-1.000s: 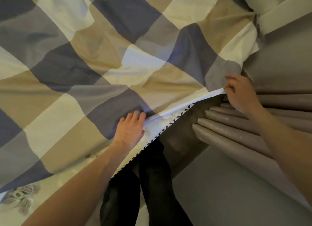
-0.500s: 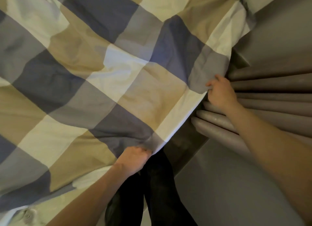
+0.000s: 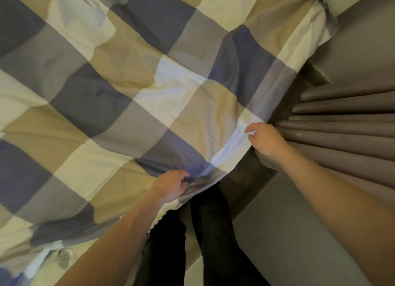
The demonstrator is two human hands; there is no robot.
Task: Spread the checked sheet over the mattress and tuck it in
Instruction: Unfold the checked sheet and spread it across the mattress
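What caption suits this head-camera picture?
The left hand and right hand grip the checked sheet by its edge, beside a grey curtain.

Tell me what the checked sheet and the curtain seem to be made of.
The checked sheet: thin woven cloth, probably cotton, matte; it wrinkles finely where the left hand grips it. The curtain: thicker grey fabric, smooth, in deep rounded folds.

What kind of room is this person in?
Probably a bedroom. A big checked sheet lies spread over a mattress, grey curtains hang in folds beside it, and the left hand and right hand grip the sheet's edge.
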